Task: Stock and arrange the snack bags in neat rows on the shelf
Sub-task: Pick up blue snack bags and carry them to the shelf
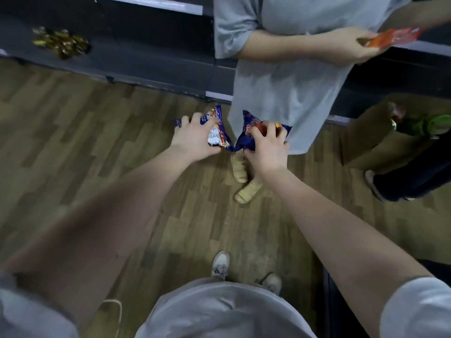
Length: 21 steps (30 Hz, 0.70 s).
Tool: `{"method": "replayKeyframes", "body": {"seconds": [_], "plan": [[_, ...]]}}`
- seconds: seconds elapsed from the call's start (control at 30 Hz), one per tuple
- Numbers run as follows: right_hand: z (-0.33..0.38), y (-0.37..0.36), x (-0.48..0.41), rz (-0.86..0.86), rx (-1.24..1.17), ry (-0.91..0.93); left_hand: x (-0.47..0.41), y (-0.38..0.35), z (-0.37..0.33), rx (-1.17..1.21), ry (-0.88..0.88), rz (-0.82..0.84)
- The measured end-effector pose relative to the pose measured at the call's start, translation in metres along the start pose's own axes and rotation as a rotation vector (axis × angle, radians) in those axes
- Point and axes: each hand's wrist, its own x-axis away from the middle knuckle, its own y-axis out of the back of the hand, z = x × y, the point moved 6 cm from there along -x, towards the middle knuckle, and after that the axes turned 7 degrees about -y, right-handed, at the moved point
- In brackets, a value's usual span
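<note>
The left hand (195, 140) holds a blue snack bag (218, 132). Its fingers curl over the top of the bag and the thumb is under it. The right hand (268, 152) grips a second blue snack bag (245, 141), with its fingers bent and squeezing the bag so it crumples. The two bags are up in the air over the wooden floor (97, 142). They are side by side and their bottom corners almost touch.

The dark shelf (146, 52) is low down, past the bags. A small pile of gold sweets (61, 42) lies on it at the left.

Another person in a grey shirt (288, 89) stands right behind the bags, in yellow sandals (244, 181). That person's hand (353, 45) holds an orange packet (395, 37).

A brown box (366, 142) stands on the floor at the right. Green bags (424, 125) poke out of its top.

Two pale shoes (220, 263) show at the bottom, on the floor.
</note>
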Motion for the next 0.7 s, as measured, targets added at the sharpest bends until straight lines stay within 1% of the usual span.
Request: {"method": "replayKeyframes", "body": {"seconds": [0.43, 0.7], "plan": [[0.185, -0.04, -0.04, 0.109, -0.003, 0.391, 0.074, 0.019, 0.173, 0.0, 0.383, -0.061], [0.298, -0.057, -0.089, 0.138, -0.021, 0.668, 0.082, 0.041, 0.259, 0.004, 0.629, -0.115]]}}
